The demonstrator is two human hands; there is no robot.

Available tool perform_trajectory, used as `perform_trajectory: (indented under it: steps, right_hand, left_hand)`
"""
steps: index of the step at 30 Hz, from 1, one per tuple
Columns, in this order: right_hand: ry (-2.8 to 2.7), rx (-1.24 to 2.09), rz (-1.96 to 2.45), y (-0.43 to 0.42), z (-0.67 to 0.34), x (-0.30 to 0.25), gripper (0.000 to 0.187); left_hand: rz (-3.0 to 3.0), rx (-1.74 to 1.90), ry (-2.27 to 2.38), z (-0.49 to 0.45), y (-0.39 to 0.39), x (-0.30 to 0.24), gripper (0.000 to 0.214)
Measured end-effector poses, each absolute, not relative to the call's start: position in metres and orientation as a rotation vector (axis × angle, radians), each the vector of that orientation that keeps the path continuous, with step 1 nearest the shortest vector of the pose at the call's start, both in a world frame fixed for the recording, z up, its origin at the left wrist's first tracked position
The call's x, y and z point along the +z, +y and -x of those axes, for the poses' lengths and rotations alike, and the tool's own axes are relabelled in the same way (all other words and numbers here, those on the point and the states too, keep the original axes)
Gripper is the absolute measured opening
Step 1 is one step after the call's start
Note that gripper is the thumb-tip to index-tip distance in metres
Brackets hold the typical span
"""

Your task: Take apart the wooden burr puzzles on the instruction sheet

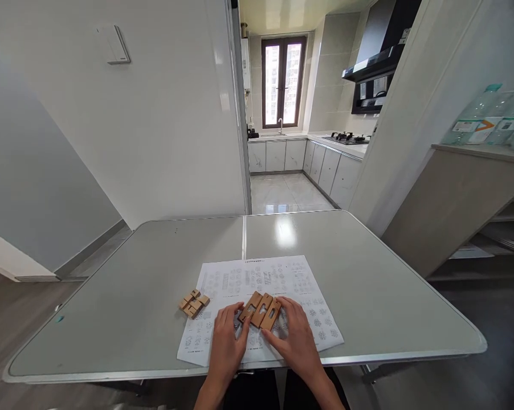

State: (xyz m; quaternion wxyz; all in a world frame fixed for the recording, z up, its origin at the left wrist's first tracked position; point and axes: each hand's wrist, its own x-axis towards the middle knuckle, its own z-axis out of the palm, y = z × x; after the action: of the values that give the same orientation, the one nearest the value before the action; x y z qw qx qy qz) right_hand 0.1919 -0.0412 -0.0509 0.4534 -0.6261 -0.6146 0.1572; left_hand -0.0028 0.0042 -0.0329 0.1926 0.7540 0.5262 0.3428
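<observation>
Three notched wooden blocks (260,309) lie side by side on a printed instruction sheet (302,285) on the grey table (133,302). My left hand (228,340) rests on the sheet with its fingertips touching the left end of the blocks. My right hand (294,335) presses its fingers against their right side. Both hands hold the blocks together between them. A second small cluster of wooden pieces (194,303) sits apart to the left, at the sheet's edge.
The table's near edge (368,357) runs just below my hands. A white wall stands behind the table, with a doorway to a kitchen (291,165). A shelf unit with plastic bottles (483,122) stands at the right.
</observation>
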Motion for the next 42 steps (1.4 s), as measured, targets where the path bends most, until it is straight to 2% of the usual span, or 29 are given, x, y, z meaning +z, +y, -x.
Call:
perform_trajectory:
  steps: [13, 33, 38, 42]
  right_hand:
    - [-1.455, 0.525, 1.476, -0.044, -0.195, -0.041, 0.061]
    - [-1.418, 0.527, 1.422, -0.043, -0.196, -0.042, 0.057]
    - [-1.382, 0.588, 1.406, -0.044, -0.196, -0.041, 0.057]
    - [-1.352, 0.638, 1.330, -0.048, -0.200, -0.032, 0.053]
  left_hand:
    - [-2.129, 1.012, 1.495, 0.003, 0.007, -0.035, 0.026]
    - [-2.097, 0.938, 1.358, 0.003, 0.004, -0.027, 0.028]
    - [-1.943, 1.023, 1.426, 0.004, 0.003, -0.027, 0.028]
    - [-1.654, 1.082, 1.475, 0.004, 0.001, -0.014, 0.039]
